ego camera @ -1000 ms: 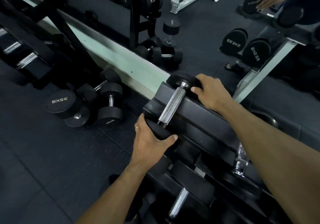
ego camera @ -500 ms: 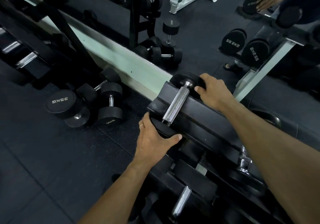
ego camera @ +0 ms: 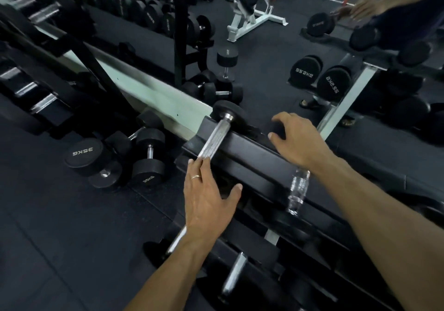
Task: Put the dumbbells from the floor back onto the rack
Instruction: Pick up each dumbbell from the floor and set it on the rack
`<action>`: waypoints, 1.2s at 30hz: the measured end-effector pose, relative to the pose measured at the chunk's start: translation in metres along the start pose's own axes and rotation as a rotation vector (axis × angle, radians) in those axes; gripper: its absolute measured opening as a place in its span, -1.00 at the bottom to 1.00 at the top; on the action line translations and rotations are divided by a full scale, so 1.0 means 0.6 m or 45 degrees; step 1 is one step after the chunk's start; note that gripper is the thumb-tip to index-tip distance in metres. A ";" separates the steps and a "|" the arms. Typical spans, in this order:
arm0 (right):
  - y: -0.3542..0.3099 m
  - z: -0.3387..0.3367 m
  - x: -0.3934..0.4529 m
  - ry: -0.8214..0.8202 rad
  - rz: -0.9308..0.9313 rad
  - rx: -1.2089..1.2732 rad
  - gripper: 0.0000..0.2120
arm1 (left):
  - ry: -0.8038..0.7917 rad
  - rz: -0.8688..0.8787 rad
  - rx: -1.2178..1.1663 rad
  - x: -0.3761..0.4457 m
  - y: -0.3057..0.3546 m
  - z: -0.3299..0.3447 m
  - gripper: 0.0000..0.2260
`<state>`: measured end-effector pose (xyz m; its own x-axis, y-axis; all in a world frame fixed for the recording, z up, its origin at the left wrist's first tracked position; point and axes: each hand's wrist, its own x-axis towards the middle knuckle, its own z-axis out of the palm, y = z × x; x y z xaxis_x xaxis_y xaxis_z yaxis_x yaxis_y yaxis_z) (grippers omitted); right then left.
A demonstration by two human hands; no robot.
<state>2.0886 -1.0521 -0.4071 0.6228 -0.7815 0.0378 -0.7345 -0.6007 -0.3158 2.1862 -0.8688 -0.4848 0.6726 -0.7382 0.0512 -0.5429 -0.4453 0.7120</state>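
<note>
A black dumbbell with a knurled steel handle [ego camera: 213, 140] lies across the top tier of the black rack [ego camera: 252, 156], its far head [ego camera: 225, 111] against the back edge. My left hand [ego camera: 206, 197] lies flat over its near end, fingers straight and thumb spread, hiding the near head. To the right of the far head, my right hand [ego camera: 295, 140] hovers above the rack's rear rail, fingers apart and curled around nothing. On the floor to the left lie a 35KG dumbbell [ego camera: 83, 153] and a smaller one [ego camera: 149, 159], close together.
A clear water bottle [ego camera: 298, 190] stands on the rack under my right forearm. Lower tiers hold more dumbbells [ego camera: 234, 274]. Another rack [ego camera: 36, 82] fills the left side. The mirror wall ahead reflects a white bench [ego camera: 249, 19] and more dumbbells.
Both hands have let go of the dumbbell's heads. The right hand lifted off and moved right. The left hand flattened out. The dumbbell now rests on the top tier.
</note>
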 end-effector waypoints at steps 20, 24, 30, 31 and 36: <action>0.176 -0.021 -0.069 -0.183 0.118 0.141 -0.61 | -0.203 -0.354 -0.310 -0.146 0.122 0.179 0.05; 0.180 -0.015 -0.079 -0.152 0.135 0.132 -0.63 | -0.267 -0.307 -0.259 -0.130 0.103 0.166 0.04; 0.181 -0.019 -0.089 -0.141 0.159 0.119 -0.59 | -0.344 -0.252 -0.289 -0.118 0.092 0.155 0.04; 0.179 -0.020 -0.090 -0.137 0.162 0.112 -0.58 | -0.350 -0.247 -0.285 -0.117 0.090 0.154 0.04; 0.176 -0.019 -0.091 -0.136 0.173 0.072 -0.59 | -0.338 -0.247 -0.284 -0.120 0.088 0.153 0.04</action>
<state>1.9742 -1.0750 -0.4317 0.5462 -0.8306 -0.1088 -0.7994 -0.4779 -0.3641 2.0628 -0.8858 -0.5150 0.5827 -0.7694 -0.2616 -0.2763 -0.4904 0.8265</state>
